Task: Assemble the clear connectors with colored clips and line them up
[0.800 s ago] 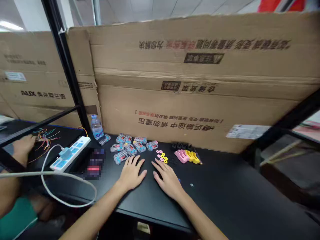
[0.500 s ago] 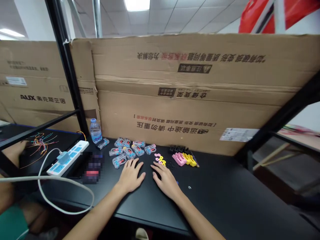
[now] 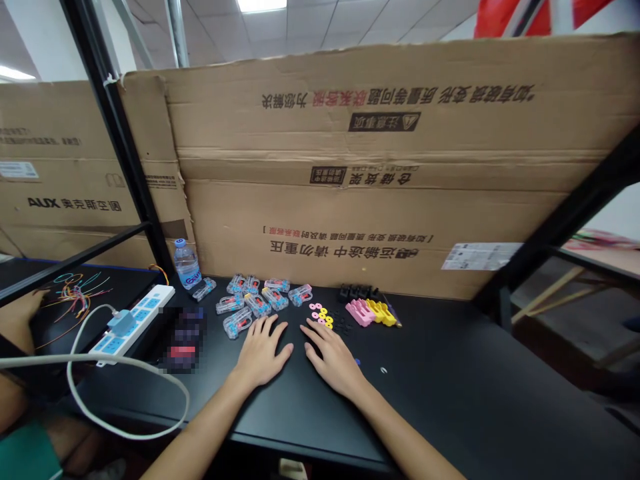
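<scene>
My left hand point(image 3: 263, 352) lies flat on the black tabletop with its fingers apart, just in front of several small clear plastic cases point(image 3: 257, 305) with blue and red parts inside. Palm down, my right hand point(image 3: 331, 353) rests beside it, fingers spread and holding nothing. Close to its fingertips are small pink and yellow rings point(image 3: 323, 319), with small black pieces point(image 3: 343, 325) to their right. Behind these stand a pink moulded piece point(image 3: 360, 312), a yellow one point(image 3: 383, 313) and a black one point(image 3: 359, 292). A small pale curved piece point(image 3: 383, 370) lies right of my right hand.
A water bottle point(image 3: 187, 265) stands at the back left. Nearer are a white power strip point(image 3: 145, 317), a looping white cable point(image 3: 186, 393) and a blurred dark item point(image 3: 185, 337). Cardboard point(image 3: 320, 207) walls the back. Another person's hand point(image 3: 27, 310) is beside coloured wires point(image 3: 77, 293) at left.
The view has shifted slightly, with the cardboard's top edge now higher in the picture. Both my hands stay in the same place on the table.
</scene>
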`<state>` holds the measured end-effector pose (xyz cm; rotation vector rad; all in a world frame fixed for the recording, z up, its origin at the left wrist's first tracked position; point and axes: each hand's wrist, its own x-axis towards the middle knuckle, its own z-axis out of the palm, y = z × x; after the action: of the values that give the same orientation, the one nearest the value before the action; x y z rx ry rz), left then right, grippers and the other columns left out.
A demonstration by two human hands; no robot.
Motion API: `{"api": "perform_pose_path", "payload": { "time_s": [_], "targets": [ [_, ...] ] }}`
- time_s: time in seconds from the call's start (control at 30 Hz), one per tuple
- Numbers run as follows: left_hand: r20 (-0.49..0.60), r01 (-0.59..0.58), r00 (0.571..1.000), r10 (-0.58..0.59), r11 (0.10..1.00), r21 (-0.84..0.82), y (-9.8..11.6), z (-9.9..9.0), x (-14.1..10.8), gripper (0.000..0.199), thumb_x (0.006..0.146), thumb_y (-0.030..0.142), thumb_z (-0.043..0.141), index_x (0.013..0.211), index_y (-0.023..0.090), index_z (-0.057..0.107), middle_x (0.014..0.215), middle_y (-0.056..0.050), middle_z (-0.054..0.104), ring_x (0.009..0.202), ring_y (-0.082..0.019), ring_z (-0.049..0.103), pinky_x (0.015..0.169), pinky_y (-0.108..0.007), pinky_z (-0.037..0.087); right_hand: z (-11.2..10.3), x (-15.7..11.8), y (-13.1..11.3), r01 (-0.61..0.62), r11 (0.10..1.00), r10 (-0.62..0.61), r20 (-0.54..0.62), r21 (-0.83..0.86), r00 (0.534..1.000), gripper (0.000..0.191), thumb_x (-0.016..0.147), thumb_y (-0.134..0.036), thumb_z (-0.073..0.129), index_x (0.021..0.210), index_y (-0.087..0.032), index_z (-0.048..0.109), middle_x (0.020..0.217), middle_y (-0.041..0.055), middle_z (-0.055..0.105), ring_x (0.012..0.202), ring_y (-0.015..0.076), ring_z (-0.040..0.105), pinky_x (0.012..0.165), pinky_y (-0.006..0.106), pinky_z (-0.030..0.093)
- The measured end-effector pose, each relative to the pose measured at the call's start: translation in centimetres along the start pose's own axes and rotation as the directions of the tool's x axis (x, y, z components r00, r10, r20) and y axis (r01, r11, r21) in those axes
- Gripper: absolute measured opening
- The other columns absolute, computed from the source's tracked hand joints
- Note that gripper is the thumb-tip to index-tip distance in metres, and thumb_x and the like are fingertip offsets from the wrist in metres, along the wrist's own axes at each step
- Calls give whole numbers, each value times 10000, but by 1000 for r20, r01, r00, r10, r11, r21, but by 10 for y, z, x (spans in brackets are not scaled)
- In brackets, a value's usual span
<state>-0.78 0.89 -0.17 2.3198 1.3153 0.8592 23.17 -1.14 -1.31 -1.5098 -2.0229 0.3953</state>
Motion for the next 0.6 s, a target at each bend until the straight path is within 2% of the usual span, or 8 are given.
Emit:
{"api": "perform_pose_path", "payload": {
  "time_s": [0.07, 0.13, 0.2, 0.27, 0.3, 0.37, 0.47, 0.6],
  "targets": [
    [-30, 36, 998, -46, 960, -278, 1, -4, 4, 515, 1048, 602, 579, 1439, 290, 701, 1548, -107, 645, 1491, -382, 513, 1299, -633, 319, -2, 2, 2, -40, 969, 52, -42, 244, 998, 515, 1027, -518, 591, 1460, -271, 720, 1617, 117, 612, 1547, 353, 518, 1318, 625, 328],
    [-80, 50, 988, -133, 759, -649, 2, -7, 9, 592, 1083, 681, 433, 1428, 287, 709, 1504, -106, 684, 1475, -342, 551, 1312, -584, 318, -7, 5, 3, -63, 805, 143, -90, 590, 986, 560, 1020, -623, 587, 1447, -285, 716, 1590, 112, 639, 1528, 342, 540, 1316, 620, 334],
    [-53, 43, 970, -236, 384, -922, 1, -10, 15, 697, 1077, 746, 349, 1451, 271, 696, 1516, -119, 682, 1498, -321, 552, 1318, -545, 323, -13, 9, 3, -45, 472, 248, -84, 881, 965, 618, 1000, -685, 581, 1457, -284, 690, 1576, 114, 652, 1502, 330, 573, 1308, 604, 358],
    [50, 46, 946, -321, -20, -999, -1, -12, 20, 746, 1055, 782, 355, 1512, 273, 653, 1580, -124, 637, 1533, -310, 532, 1314, -517, 342, -20, 12, 1, -25, 82, 324, -3, 996, 946, 663, 987, -685, 583, 1502, -270, 635, 1567, 128, 657, 1476, 310, 605, 1309, 569, 375],
    [107, 41, 927, -360, -184, -982, -3, -13, 22, 750, 1052, 780, 366, 1549, 280, 622, 1615, -122, 607, 1542, -301, 529, 1306, -501, 361, -24, 13, 1, -20, -87, 346, 49, 996, 937, 680, 990, -664, 580, 1532, -255, 599, 1563, 142, 657, 1465, 300, 619, 1307, 547, 387],
    [181, -1, 885, -429, -390, -921, -6, -15, 25, 753, 1056, 757, 383, 1620, 285, 547, 1658, -121, 564, 1544, -276, 534, 1284, -463, 405, -30, 15, -1, -5, -328, 378, 136, 945, 916, 707, 1008, -625, 559, 1585, -219, 527, 1560, 182, 648, 1445, 295, 642, 1276, 517, 445],
    [211, -45, 866, -453, -492, -870, -9, -16, 26, 780, 1057, 729, 424, 1687, 269, 454, 1680, -132, 536, 1546, -261, 534, 1255, -432, 451, -36, 16, -3, 43, -478, 406, 177, 877, 896, 744, 1037, -618, 525, 1640, -188, 447, 1601, 230, 591, 1447, 312, 641, 1181, 504, 557],
    [218, -45, 863, -455, -499, -866, -8, -15, 27, 782, 1059, 709, 444, 1693, 252, 446, 1693, -144, 516, 1555, -276, 524, 1262, -437, 451, -37, 17, -2, 40, -537, 399, 212, 842, 892, 795, 1032, -677, 526, 1667, -212, 412, 1661, 227, 525, 1490, 326, 599, 1129, 516, 601]
  ]
}}
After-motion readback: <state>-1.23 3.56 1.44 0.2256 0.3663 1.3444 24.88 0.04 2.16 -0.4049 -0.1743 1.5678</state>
